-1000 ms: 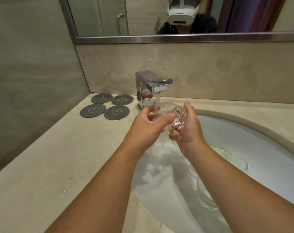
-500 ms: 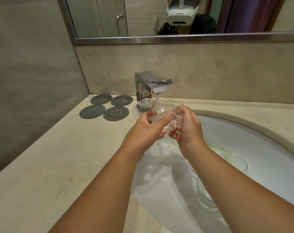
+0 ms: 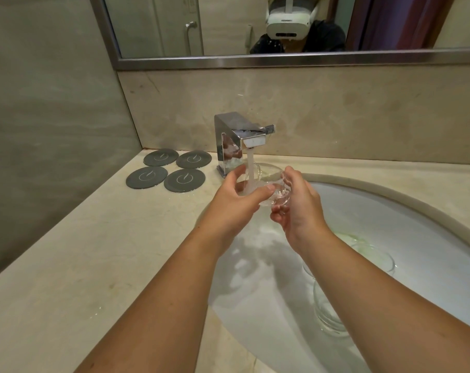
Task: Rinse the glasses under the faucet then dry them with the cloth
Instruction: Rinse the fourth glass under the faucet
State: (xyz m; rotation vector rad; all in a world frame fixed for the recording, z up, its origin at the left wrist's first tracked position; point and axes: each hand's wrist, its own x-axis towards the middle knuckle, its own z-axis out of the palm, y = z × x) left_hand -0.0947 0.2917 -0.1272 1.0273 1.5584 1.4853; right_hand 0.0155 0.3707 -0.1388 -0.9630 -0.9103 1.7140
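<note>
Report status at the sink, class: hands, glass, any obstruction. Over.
Left hand and right hand grip one glass under the running faucet. More glasses in the basin. Nothing in the way.

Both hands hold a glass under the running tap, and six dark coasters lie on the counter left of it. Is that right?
Not quite: the head view shows four coasters, not six. The rest holds: the left hand and right hand hold a glass under the running tap.
</note>
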